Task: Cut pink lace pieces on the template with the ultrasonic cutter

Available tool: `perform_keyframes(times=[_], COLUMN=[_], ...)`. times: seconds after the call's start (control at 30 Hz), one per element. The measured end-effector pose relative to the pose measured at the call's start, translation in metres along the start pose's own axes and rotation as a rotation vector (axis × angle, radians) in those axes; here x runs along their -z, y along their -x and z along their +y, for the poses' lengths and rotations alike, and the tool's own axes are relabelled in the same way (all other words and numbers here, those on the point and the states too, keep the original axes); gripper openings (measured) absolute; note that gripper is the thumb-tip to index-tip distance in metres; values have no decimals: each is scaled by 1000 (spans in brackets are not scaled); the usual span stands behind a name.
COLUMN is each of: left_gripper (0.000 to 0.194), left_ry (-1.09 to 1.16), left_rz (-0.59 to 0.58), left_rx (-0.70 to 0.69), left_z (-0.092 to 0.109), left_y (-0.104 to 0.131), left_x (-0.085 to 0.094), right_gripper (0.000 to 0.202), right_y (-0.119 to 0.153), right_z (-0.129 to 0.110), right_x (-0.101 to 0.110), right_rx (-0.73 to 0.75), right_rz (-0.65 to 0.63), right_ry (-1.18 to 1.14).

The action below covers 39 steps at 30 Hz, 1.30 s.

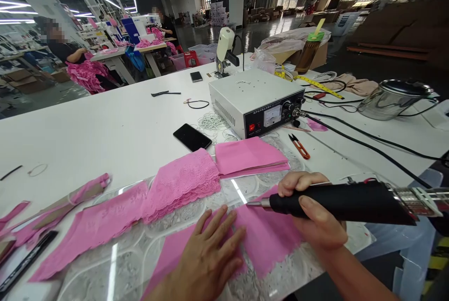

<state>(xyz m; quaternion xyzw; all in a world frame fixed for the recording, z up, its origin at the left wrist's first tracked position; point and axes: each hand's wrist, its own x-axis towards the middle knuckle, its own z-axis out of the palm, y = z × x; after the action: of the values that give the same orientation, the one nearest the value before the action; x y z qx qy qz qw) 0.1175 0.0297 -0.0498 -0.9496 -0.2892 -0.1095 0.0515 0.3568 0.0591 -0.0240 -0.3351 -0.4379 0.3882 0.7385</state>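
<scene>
Pink cloth [270, 242] lies by the near edge of the desk [105, 128], the left hand's [206, 256] fingers spread on it, the right hand's [324, 228] fingers wrapped round a black tool [365, 202] that could spoil it by slipping.

Black tool [336, 202]: rear cut off by right edge. Control box [250, 95]: lettering too small.

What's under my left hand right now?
The left hand lies palm down on pink fabric, which shows around the fingers and rests on a clear sheet. Whatever is directly beneath the palm is covered, so I can't tell.
</scene>
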Motion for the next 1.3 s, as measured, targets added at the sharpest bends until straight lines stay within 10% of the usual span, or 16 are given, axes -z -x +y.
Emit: perform_keyframes(times=[0.27,0.9,1.3], left_gripper=[43,42,39], left_ry=[-11,-180,-155], left_rz=[28,86,152], left_rx=[-8,-76,-101], left_z=[-1,-5,-10], left_y=[1,0,1], left_x=[1,2,-5], right_gripper=[9,7,15], right_y=[-16,-16,-32], right_z=[-12,-3,-7], right_x=[25,31,54], right_rx=[88,97,195], right_rz=[242,171,370], right_ry=[-14,17,46])
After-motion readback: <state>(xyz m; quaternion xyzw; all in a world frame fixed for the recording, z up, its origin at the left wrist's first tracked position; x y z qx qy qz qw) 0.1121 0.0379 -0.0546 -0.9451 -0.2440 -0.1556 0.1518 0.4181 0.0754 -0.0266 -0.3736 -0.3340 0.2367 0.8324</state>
